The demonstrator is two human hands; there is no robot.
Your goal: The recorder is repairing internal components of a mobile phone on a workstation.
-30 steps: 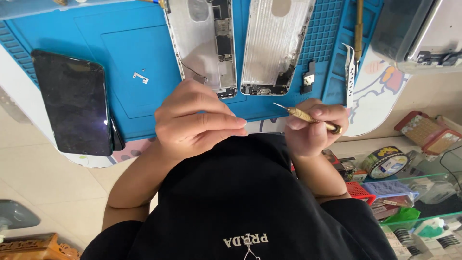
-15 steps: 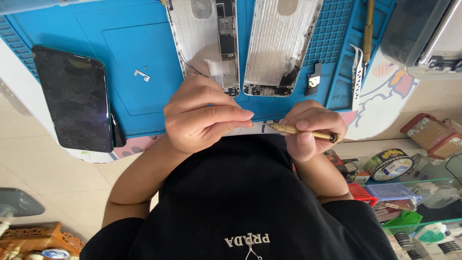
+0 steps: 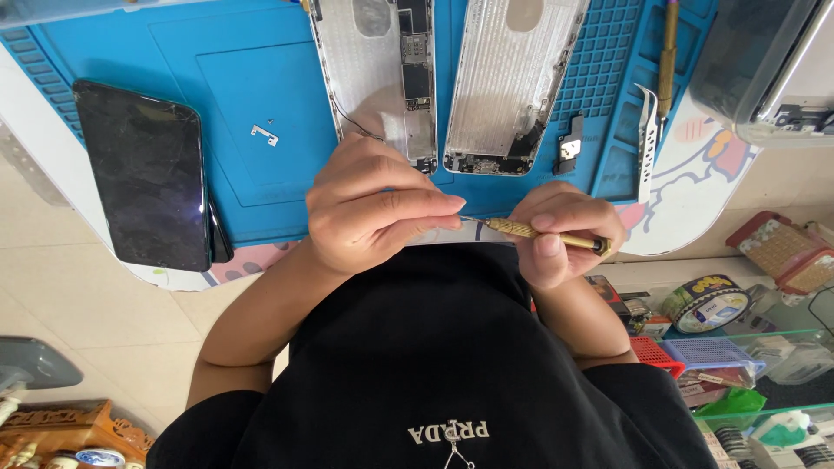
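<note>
My right hand [image 3: 556, 239] grips a slim gold screwdriver [image 3: 543, 234] held level, its tip pointing left. My left hand [image 3: 373, 213] is curled, its fingertips meeting the screwdriver's tip; whatever it pinches is hidden by the fingers. Both hands hover over the near edge of a blue work mat [image 3: 174, 69], just above my black shirt. Beyond them lie two opened silver phone housings, one [image 3: 373, 78] with a circuit board, the other [image 3: 512, 87] to its right.
A black phone [image 3: 143, 174] lies face up at the mat's left. A tiny metal bracket [image 3: 263, 134] sits on the mat, with a small black part [image 3: 569, 143], tweezers [image 3: 645, 139] and a second screwdriver [image 3: 667, 52] at right. Tape rolls and small bins [image 3: 708, 304] stand lower right.
My hands came together: the left fist moved right and the screwdriver levelled out until its tip met the left fingertips. The view shifted slightly.
</note>
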